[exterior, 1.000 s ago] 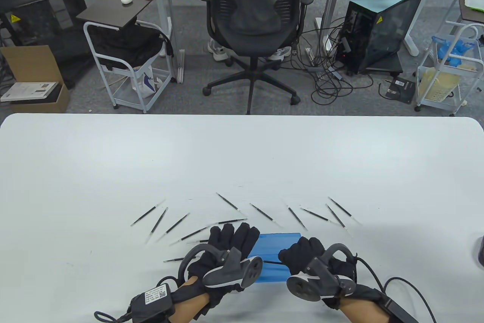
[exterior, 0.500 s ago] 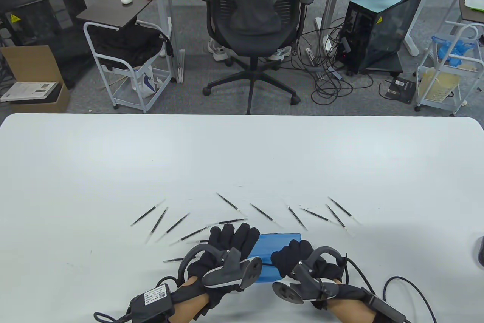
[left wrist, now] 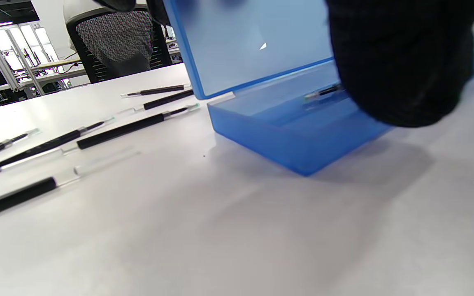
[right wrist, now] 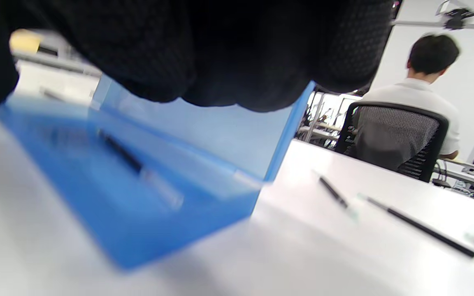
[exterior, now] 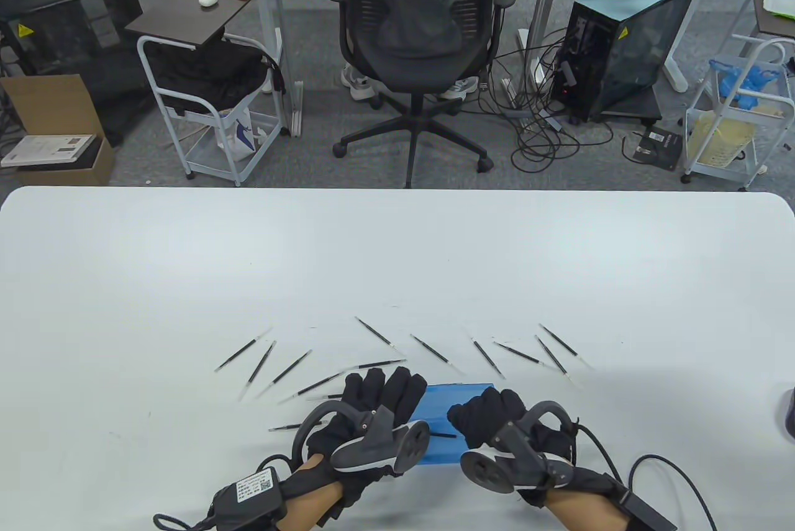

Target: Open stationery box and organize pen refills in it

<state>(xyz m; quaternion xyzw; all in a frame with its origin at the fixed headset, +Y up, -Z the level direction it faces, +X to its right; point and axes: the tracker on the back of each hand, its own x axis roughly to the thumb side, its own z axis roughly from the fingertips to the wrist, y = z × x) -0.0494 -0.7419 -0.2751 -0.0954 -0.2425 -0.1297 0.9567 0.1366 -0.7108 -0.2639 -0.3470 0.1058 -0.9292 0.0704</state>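
Observation:
The blue stationery box (exterior: 442,455) lies open near the table's front edge. Its lid (exterior: 450,399) stands tilted up. My left hand (exterior: 385,385) grips the lid's left edge and holds it up; its fingers (left wrist: 154,10) show at the lid (left wrist: 253,45) top corner. One black pen refill (exterior: 442,433) lies inside the tray (left wrist: 294,139), also seen as refill (right wrist: 121,154). My right hand (exterior: 475,416) hovers over the tray's right part with fingers curled and nothing seen in them. Several loose refills (exterior: 286,367) lie to the left, several more refills (exterior: 553,355) to the right.
The white table (exterior: 397,258) stretches far behind the refills. A dark object (exterior: 790,413) pokes in at the right edge. An office chair (exterior: 422,28) stands beyond the table. A seated person (right wrist: 418,94) shows in the right wrist view.
My right hand slid left over the box tray, then eased slightly back and up toward the lid. The left hand and the lid stayed put.

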